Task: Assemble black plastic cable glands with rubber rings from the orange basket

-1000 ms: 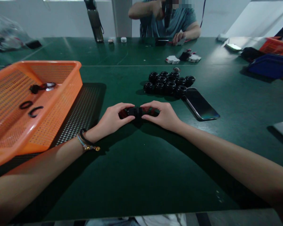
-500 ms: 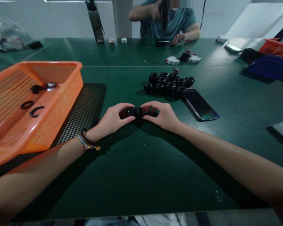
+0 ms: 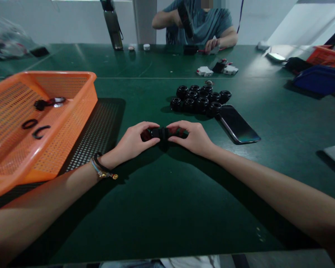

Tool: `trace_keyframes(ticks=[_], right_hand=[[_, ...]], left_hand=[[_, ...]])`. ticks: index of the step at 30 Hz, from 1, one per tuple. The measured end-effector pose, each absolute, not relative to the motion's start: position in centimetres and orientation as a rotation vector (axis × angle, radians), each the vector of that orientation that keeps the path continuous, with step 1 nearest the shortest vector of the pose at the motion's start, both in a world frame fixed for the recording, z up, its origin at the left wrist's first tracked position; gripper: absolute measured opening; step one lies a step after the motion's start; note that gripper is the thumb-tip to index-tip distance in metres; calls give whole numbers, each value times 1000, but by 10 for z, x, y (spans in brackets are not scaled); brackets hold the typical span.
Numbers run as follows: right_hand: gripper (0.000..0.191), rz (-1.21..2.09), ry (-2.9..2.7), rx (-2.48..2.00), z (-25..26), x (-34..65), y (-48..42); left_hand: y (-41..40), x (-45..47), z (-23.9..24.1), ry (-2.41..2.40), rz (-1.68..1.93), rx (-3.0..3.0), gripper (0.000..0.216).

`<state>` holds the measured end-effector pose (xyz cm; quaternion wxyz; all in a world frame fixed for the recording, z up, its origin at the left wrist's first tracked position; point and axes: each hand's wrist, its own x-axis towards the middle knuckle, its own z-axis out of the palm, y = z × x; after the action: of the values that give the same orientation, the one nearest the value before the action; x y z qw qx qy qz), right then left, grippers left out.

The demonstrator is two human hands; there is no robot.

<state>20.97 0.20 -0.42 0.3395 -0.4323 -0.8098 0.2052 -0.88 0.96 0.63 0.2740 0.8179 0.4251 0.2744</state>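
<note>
Between my two hands is a small black cylindrical part [image 3: 163, 133], held level just over the green table [image 3: 167, 208]. My left hand [image 3: 136, 139] pinches its left end between thumb and fingers. On the other end, my right hand [image 3: 191, 137] grips with thumb and fingertips. The part's finer details are too dark to make out, and my fingers hide both its ends. Beyond my right hand stands a cluster of several round black parts [image 3: 202, 104] with ringed tops. A dark-screened phone [image 3: 240, 124] lies against the cluster's right side.
To the left sits an orange perforated basket [image 3: 80, 119] with two black rings [image 3: 29, 124] and a wired piece [image 3: 48, 103] inside. White connectors [image 3: 205, 71] lie farther back. A bottle [image 3: 113, 29] stands near the far edge. Across the table, a person [image 3: 198, 24] holds a dark tool. At right is a blue bin [image 3: 321, 80].
My hands stay almost in place, with the right fingers a touch closer on the black part. Across the table, the person's dark tool has tilted to the left.
</note>
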Motion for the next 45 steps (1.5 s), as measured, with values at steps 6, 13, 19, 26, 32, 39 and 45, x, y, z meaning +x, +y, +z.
trace_keyframes(ticks=[6, 13, 19, 26, 32, 39, 45], right_hand=[[25, 532, -2115, -1119, -3, 210, 2], [25, 504, -2123, -1109, -3, 209, 2], [24, 496, -2122, -1105, -4, 209, 2], [23, 507, -2140, -1116, -4, 209, 3], [22, 508, -2138, -1129, -5, 209, 3], [21, 505, -2148, -1134, -4, 208, 2], [22, 516, -2145, -1125, -4, 208, 3]], left_hand=[[10, -8, 7, 1130, 738, 2194, 34], [11, -9, 5, 1119, 752, 2209, 37], [11, -9, 5, 1122, 729, 2228, 35], [10, -9, 7, 1114, 708, 2250, 34], [11, -8, 6, 1109, 721, 2251, 33], [10, -9, 7, 1117, 701, 2240, 33], [10, -9, 8, 1116, 694, 2248, 34]])
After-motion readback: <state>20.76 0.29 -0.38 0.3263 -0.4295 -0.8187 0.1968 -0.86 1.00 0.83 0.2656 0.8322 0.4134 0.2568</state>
